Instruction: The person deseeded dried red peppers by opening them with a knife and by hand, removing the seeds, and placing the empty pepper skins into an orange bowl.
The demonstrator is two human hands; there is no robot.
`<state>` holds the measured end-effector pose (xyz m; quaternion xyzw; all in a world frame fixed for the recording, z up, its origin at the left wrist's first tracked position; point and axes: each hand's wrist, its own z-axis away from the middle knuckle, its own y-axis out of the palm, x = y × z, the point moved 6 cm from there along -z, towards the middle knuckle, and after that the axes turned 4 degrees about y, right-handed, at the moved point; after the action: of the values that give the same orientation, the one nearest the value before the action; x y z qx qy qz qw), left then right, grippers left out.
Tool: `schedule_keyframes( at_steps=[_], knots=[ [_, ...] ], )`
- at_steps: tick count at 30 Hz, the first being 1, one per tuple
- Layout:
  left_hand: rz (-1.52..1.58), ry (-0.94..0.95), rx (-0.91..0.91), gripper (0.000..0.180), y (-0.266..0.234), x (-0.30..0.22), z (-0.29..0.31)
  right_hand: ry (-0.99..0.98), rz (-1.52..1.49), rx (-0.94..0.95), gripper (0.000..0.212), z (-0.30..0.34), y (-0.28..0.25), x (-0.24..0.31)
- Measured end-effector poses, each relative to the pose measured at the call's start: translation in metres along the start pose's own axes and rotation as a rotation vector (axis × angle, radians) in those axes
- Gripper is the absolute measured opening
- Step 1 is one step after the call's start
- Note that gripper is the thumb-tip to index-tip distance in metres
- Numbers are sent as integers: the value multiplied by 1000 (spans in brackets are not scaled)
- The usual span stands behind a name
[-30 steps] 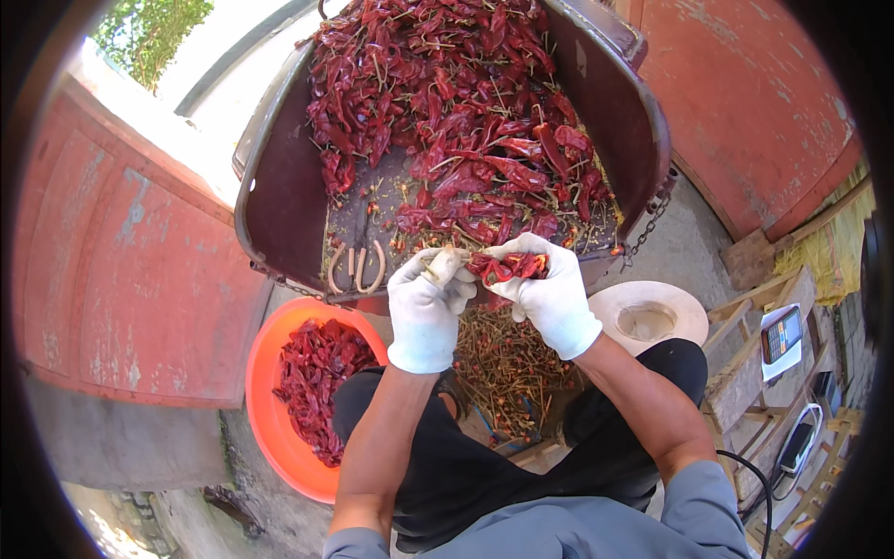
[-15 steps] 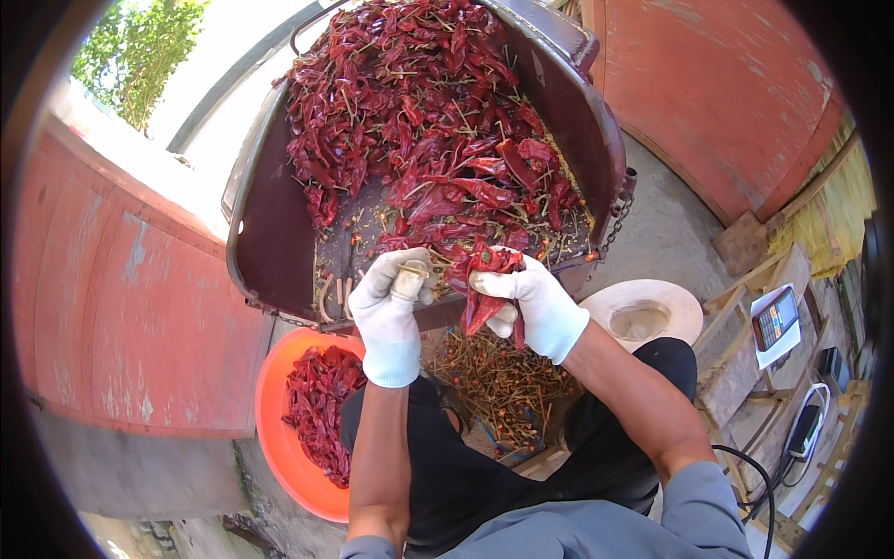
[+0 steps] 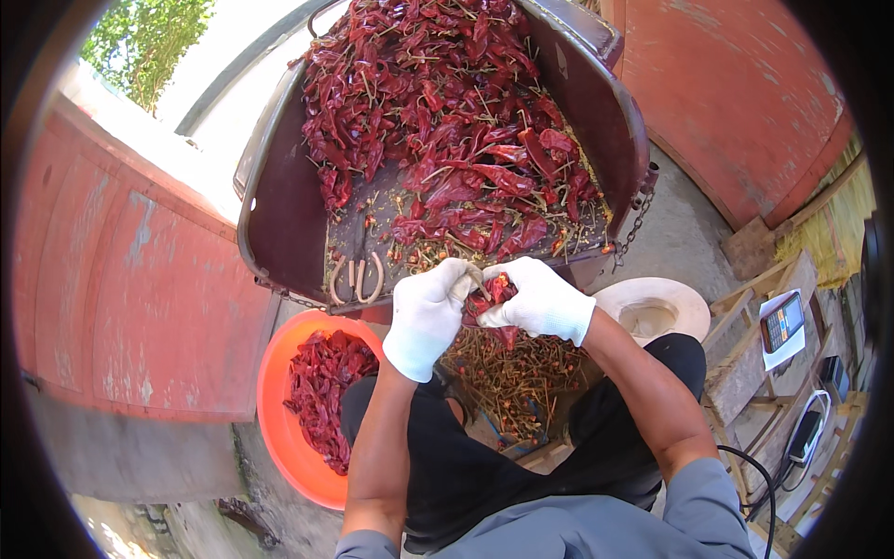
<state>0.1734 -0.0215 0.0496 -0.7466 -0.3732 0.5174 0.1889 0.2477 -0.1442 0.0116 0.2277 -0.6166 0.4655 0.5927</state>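
Observation:
My left hand [image 3: 428,312], in a white glove, has its thumb and fingers pinched at the stem end of a dried red chili pepper [image 3: 503,291]. From the other side my right hand [image 3: 545,303], gloved the same way, is closed around the body of that pepper, perhaps with others bunched in. Both hands meet just in front of a dark red metal cart bed [image 3: 270,228]. A large heap of dried chilies [image 3: 438,102] with stems fills its far part. Below my hands lies a pile of loose stems [image 3: 521,373], partly covered by them.
An orange basin [image 3: 277,401] of chilies [image 3: 321,391] stands at my left knee. Bent rods [image 3: 375,279] lie on the cart's near edge. Right are a pale hat [image 3: 684,312], a chain [image 3: 637,224], wooden pallets [image 3: 736,373] and a calculator [image 3: 780,321] on paper.
My left hand has moved right, from apart to touching the chili at my right hand, and its fingers now pinch the stem end. The view has shifted slightly.

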Motion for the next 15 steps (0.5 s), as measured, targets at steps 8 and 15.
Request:
schedule_keyframes(
  at_steps=[8,15],
  knots=[
    [-131,-309,-204,11,-62,59,8,100,-367,-53,27,0,-6,4],
    [16,-376,183,20,-23,79,39,56,-570,-66,30,3,-10,5]
  ],
)
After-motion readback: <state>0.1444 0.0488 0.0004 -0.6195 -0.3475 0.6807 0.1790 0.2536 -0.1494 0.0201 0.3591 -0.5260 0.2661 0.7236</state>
